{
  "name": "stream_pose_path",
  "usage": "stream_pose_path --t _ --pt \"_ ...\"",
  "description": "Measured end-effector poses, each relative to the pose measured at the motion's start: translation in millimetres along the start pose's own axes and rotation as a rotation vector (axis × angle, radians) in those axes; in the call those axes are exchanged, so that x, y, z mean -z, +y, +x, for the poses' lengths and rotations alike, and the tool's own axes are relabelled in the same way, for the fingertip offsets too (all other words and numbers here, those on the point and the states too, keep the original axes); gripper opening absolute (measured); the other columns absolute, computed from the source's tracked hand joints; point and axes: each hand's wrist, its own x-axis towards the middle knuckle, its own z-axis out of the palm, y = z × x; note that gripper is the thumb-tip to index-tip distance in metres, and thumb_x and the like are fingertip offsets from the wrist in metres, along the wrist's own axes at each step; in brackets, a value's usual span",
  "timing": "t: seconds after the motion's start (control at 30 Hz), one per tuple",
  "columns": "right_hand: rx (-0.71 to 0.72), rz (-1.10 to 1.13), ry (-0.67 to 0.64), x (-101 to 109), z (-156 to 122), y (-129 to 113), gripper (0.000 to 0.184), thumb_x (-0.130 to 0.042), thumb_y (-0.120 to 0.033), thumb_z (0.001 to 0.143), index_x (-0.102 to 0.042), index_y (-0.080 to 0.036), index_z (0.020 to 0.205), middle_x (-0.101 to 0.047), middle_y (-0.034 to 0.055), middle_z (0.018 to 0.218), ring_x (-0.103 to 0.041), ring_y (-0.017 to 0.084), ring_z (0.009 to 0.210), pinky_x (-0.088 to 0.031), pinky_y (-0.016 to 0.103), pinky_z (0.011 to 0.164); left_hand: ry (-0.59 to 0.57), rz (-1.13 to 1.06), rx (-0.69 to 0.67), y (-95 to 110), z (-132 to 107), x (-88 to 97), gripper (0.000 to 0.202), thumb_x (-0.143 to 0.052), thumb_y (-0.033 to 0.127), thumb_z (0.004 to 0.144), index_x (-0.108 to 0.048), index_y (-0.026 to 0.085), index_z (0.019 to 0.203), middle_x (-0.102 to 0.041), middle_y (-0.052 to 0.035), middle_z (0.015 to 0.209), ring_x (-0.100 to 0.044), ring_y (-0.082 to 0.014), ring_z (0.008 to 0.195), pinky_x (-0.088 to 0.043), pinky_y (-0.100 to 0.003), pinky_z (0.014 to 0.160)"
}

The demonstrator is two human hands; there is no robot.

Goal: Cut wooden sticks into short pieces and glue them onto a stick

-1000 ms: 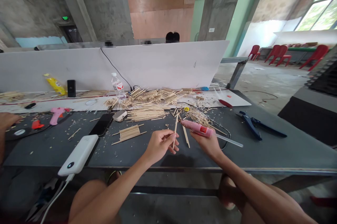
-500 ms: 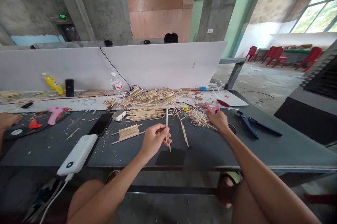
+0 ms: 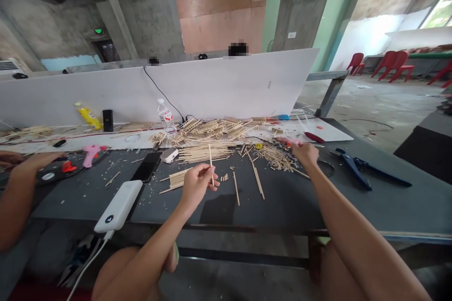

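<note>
Head view, left hand (image 3: 197, 187) near table edge (image 3: 247, 226)

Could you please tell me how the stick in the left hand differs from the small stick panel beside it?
The stick is one thin piece; the panel is many sticks laid side by side. The stick stands nearly upright in the left hand; the panel lies flat on the table. Both are pale wood.

The left hand (image 3: 199, 184) and right hand (image 3: 305, 154) have room over the worktop (image 3: 289, 202) between the power bank (image 3: 118, 206) and the pliers (image 3: 356, 174) (a few loose sticks (image 3: 236, 188) lie there); the heaped sticks (image 3: 205, 153) block the way behind.
</note>
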Motion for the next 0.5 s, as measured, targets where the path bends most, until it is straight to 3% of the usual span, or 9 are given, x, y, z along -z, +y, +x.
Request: stream_pose_path --t 0.07,0.13,0.17,0.27,0.33,0.43,0.5 --pt "-0.018 -0.034 0.044 7.5 -6.6 -3.1 0.049 -0.052 -0.036 0.082 -0.065 0.005 0.105 -0.061 0.0363 0.106 -0.056 0.044 0.104 -0.042 0.049 0.082 0.021 0.000 -0.002 2.0 -1.6 3.6 0.038 -0.067 0.046 0.078 -0.061 0.012 0.093 -0.065 -0.0041 0.070 -0.068 -0.0180 0.057 -0.056 -0.025 0.046" --pt "0.059 -0.040 0.079 12.7 -20.3 -14.8 0.047 -0.050 -0.026 0.082 -0.061 0.004 0.116 -0.056 0.0357 0.119 -0.051 0.044 0.113 -0.038 0.052 0.088 0.038 0.002 -0.007 3.9 -2.4 5.7 0.039 -0.067 0.047 0.078 -0.061 0.012 0.093 -0.065 -0.0041 0.070 -0.068 -0.0181 0.056 -0.056 -0.025 0.045" --pt "0.214 -0.004 0.054 13.3 -30.6 -24.0 0.044 -0.047 -0.022 0.083 -0.061 0.003 0.117 -0.057 0.0348 0.118 -0.052 0.043 0.112 -0.038 0.053 0.089 0.043 0.002 -0.011 4.5 -2.6 6.3 0.040 -0.067 0.048 0.078 -0.061 0.012 0.093 -0.065 -0.0041 0.070 -0.068 -0.0181 0.056 -0.056 -0.025 0.045" --pt "0.507 0.079 -0.122 5.2 -75.5 -58.9 0.028 -0.050 -0.019 0.083 -0.073 -0.014 0.098 -0.071 0.0142 0.099 -0.064 0.026 0.091 -0.045 0.036 0.084 0.041 0.000 -0.020 5.0 -2.9 7.1 0.040 -0.066 0.049 0.078 -0.061 0.012 0.093 -0.065 -0.0042 0.070 -0.068 -0.0183 0.056 -0.056 -0.026 0.045" --pt "0.702 0.136 -0.252 -5.9 -112.0 -81.4 0.020 -0.057 -0.019 0.081 -0.075 -0.021 0.089 -0.073 0.0055 0.092 -0.065 0.020 0.084 -0.047 0.028 0.079 0.034 -0.001 -0.021 4.2 -3.1 6.6 0.040 -0.066 0.048 0.079 -0.061 0.012 0.094 -0.065 -0.0042 0.070 -0.068 -0.0184 0.057 -0.056 -0.026 0.046" --pt "0.925 0.192 -0.375 -23.4 -159.0 -104.1 0.021 -0.061 -0.015 0.079 -0.076 -0.026 0.090 -0.072 0.0011 0.093 -0.064 0.016 0.089 -0.047 0.024 0.083 0.025 -0.001 -0.031 2.2 -3.6 5.1 0.038 -0.065 0.047 0.080 -0.060 0.012 0.094 -0.065 -0.0044 0.070 -0.068 -0.0183 0.057 -0.056 -0.025 0.045" --pt "1.012 0.209 -0.401 -33.2 -177.7 -111.0 0.021 -0.061 -0.017 0.082 -0.075 -0.024 0.096 -0.070 0.0036 0.094 -0.062 0.018 0.093 -0.046 0.027 0.087 0.019 0.002 -0.041 0.7 -4.2 4.3 0.037 -0.064 0.047 0.081 -0.060 0.012 0.094 -0.065 -0.0042 0.070 -0.067 -0.0178 0.056 -0.055 -0.025 0.045"
